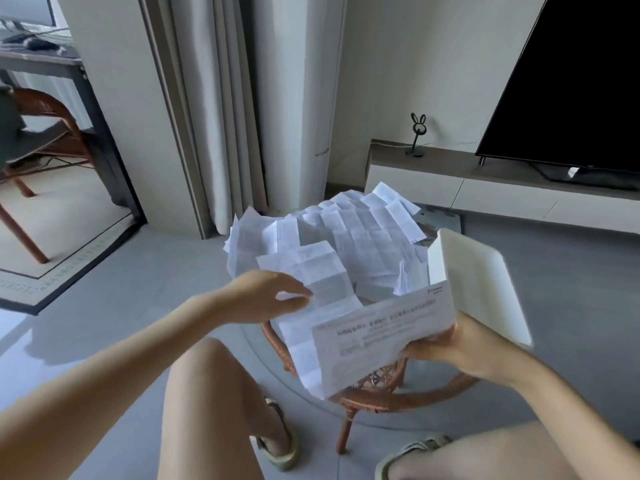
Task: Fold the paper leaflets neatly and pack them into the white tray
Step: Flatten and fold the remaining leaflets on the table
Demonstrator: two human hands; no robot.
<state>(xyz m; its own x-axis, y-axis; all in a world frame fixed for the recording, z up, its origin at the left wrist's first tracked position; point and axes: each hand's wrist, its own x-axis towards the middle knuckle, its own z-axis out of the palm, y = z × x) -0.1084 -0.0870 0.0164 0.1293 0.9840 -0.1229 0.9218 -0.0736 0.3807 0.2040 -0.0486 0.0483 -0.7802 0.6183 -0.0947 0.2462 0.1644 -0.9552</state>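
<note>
A dark television [571,81] fills the upper right, standing on a low cabinet [433,181] along the wall, with pale curtains [221,98] hanging to the left of it. In front of the seated person is a round wicker table [377,400], its top heaped with a pile of leaflets [349,226], unfolded, creased and overlapping. The white tray [474,282] is at the table's right side, tilted up on edge with its hollow facing the camera, just behind the right hand; what props it up cannot be made out. A folded leaflet [381,337] with printed lines hangs over the table's near edge, and the right hand [460,355] grips its lower right edge with curled fingers. Behind it lies a long creased leaflet [322,282], whose left edge the left hand [266,296] pinches between thumb and fingers, though motion blurs the fingertips. A small rabbit-eared ornament [417,133] stands on the cabinet.
</note>
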